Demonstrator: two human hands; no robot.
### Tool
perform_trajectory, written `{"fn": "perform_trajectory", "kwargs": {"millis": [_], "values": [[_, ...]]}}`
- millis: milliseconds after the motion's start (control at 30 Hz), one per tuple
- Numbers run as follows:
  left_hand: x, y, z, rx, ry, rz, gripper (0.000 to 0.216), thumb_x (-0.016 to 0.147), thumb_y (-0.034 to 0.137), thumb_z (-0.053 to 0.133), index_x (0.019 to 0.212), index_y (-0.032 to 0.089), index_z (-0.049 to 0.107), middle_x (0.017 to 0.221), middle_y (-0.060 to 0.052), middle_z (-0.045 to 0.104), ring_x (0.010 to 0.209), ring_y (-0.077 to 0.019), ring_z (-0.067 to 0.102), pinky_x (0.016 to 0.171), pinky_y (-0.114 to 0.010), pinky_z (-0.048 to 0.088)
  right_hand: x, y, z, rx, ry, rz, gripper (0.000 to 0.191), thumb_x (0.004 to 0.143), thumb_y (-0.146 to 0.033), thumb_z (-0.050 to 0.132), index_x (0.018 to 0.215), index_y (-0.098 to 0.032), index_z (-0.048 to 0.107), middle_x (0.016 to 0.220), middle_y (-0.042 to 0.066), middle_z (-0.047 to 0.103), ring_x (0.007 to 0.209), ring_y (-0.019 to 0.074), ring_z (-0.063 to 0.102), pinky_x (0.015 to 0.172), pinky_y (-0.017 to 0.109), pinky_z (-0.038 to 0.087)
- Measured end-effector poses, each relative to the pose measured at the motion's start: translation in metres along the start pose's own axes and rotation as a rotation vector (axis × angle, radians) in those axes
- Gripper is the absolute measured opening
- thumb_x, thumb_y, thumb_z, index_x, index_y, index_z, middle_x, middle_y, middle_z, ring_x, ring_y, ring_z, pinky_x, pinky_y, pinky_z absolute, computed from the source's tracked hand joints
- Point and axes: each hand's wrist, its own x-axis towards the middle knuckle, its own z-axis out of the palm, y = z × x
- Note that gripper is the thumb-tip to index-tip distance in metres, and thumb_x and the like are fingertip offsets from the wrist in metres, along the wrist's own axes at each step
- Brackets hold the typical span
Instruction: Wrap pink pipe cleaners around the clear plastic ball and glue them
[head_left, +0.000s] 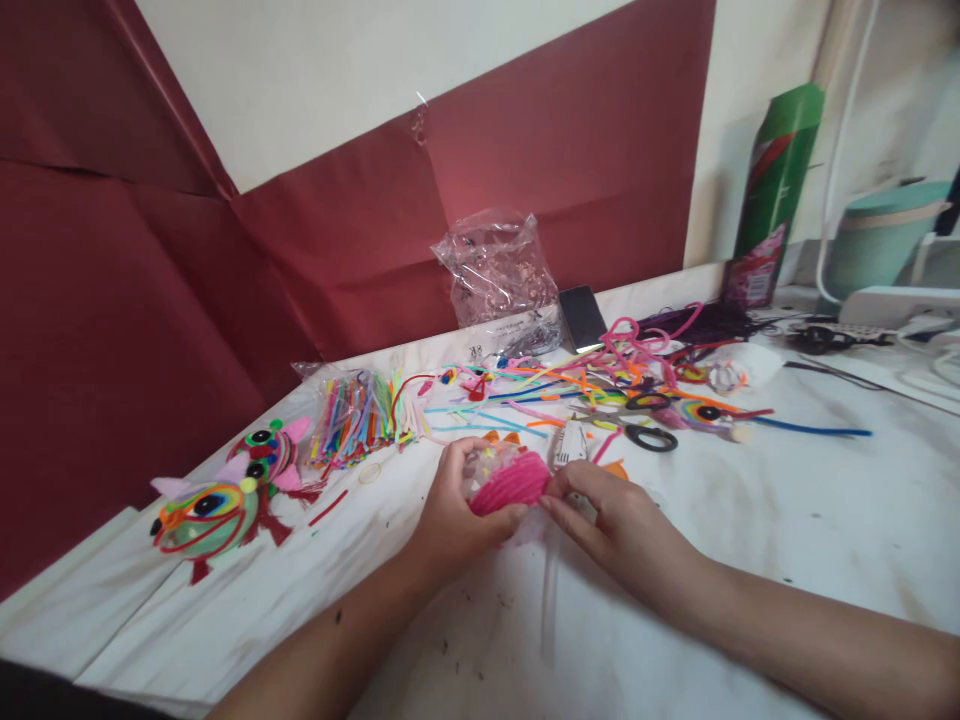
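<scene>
**Pink-wrapped ball [510,482] gripped in both hands just above the table**

The ball, part clear and part wound in fuzzy pink stem, sits just above the white table [787,540], near its front edge. The left hand [454,515] is closed around the ball's left side, thumb under and fingers over. The right hand [611,520] pinches the pink winding at the ball's right end, fingertips pressed together on it.

The likely trouble is the winding. If that pinch slackens, the springy stem could uncoil from the smooth surface. A hard squeeze from the left hand could push the coils out of line.

Just behind the ball lie black-handled scissors [651,436] and a tangle of loose coloured stems [555,385], near enough to snag a trailing end. To the ball's left are a packet of stems [360,415] and two big-eyed finished figures [214,510]. Farther behind it stand a crumpled plastic bag [499,265] and a phone [583,317].
</scene>
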Motion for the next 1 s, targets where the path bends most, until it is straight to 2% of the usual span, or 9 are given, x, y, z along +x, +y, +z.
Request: {"fn": "perform_trajectory", "kwargs": {"millis": [200,333,467,533,600,700,800,900,1000], "values": [[0.001,0.001,0.0,-0.115,-0.049,0.0,0.06,0.061,0.03,0.076,0.111,0.022,0.043,0.107,-0.007,0.058,0.1,-0.0253,0.055,0.083,-0.035,0.044,0.002,-0.002,-0.003,0.056,0.006,-0.024,0.013,0.087,-0.022,0.045,0.079,-0.022,0.056,0.071,0.003,0.066,0.063,0.0157,0.062,0.058,0.028,0.05],[0.007,-0.006,-0.004,-0.314,-0.022,-0.058,0.058,0.057,0.029,0.077,0.105,0.023,0.044,0.103,-0.004,0.059,0.092,-0.0219,0.058,0.078,-0.031,0.044,0.009,0.004,-0.017,0.062,-0.004,-0.014,0.014,0.087,-0.025,0.045,0.088,-0.022,0.059,0.079,0.004,0.07,0.07,0.0163,0.065,0.063,0.029,0.052],[0.014,-0.012,-0.011,-0.547,0.024,-0.193,0.046,0.061,0.023,0.069,0.1,0.023,0.046,0.096,0.0,0.06,0.078,-0.0157,0.059,0.07,-0.027,0.044,0.017,0.023,-0.037,-0.155,-0.039,-0.071,0.019,0.087,-0.029,0.045,0.083,-0.021,0.062,0.081,0.007,0.067,0.075,0.02,0.063,0.066,0.034,0.052],[0.016,-0.012,-0.015,-0.641,0.034,-0.226,0.045,0.061,0.024,0.067,0.1,0.024,0.045,0.094,-0.001,0.061,0.076,-0.0158,0.059,0.069,-0.027,0.044,0.019,0.035,-0.044,-0.301,-0.086,-0.124,0.02,0.084,-0.035,0.05,0.087,-0.021,0.064,0.094,0.011,0.067,0.088,0.0258,0.062,0.073,0.04,0.051],[0.017,-0.01,-0.019,-0.696,0.04,-0.223,0.045,0.06,0.028,0.068,0.099,0.023,0.045,0.092,-0.001,0.062,0.076,-0.0173,0.06,0.069,-0.029,0.045,0.018,0.047,-0.048,-0.411,-0.165,-0.183,0.022,0.079,-0.039,0.057,0.09,-0.022,0.066,0.098,0.012,0.067,0.095,0.0295,0.06,0.076,0.044,0.05],[0.019,-0.008,-0.024,-0.687,0.074,-0.197,0.044,0.059,0.034,0.069,0.095,0.023,0.048,0.085,-0.002,0.063,0.074,-0.0185,0.06,0.069,-0.031,0.045,0.01,0.066,-0.047,-0.517,-0.274,-0.172,0.015,0.074,-0.041,0.064,0.078,-0.027,0.066,0.08,0.008,0.069,0.075,0.0257,0.064,0.063,0.037,0.049],[0.021,-0.012,-0.025,-0.722,0.1,-0.197,0.045,0.057,0.035,0.071,0.094,0.022,0.05,0.083,-0.002,0.063,0.075,-0.0198,0.06,0.072,-0.033,0.045,-0.001,0.083,-0.04,-0.609,-0.332,-0.099,0.009,0.065,-0.029,0.07,0.072,-0.029,0.064,0.069,0.006,0.069,0.057,0.0219,0.063,0.05,0.034,0.043],[0.024,-0.021,-0.025,-0.782,0.105,-0.21,0.047,0.059,0.033,0.07,0.099,0.021,0.05,0.084,-0.002,0.063,0.078,-0.0201,0.061,0.075,-0.034,0.045,-0.006,0.09,-0.031,-0.629,-0.319,-0.108,0.029,0.058,-0.013,0.063,0.083,-0.027,0.065,0.078,0.009,0.069,0.067,0.0257,0.065,0.051,0.034,0.045],[0.025,-0.029,-0.025,-0.811,0.126,-0.211,0.044,0.061,0.033,0.07,0.099,0.02,0.051,0.084,-0.002,0.064,0.078,-0.0192,0.062,0.075,-0.033,0.045,-0.004,0.088,-0.024,-0.619,-0.261,-0.156,0.029,0.057,-0.012,0.06,0.083,-0.024,0.065,0.088,0.011,0.068,0.082,0.031,0.064,0.057,0.038,0.051]]}}
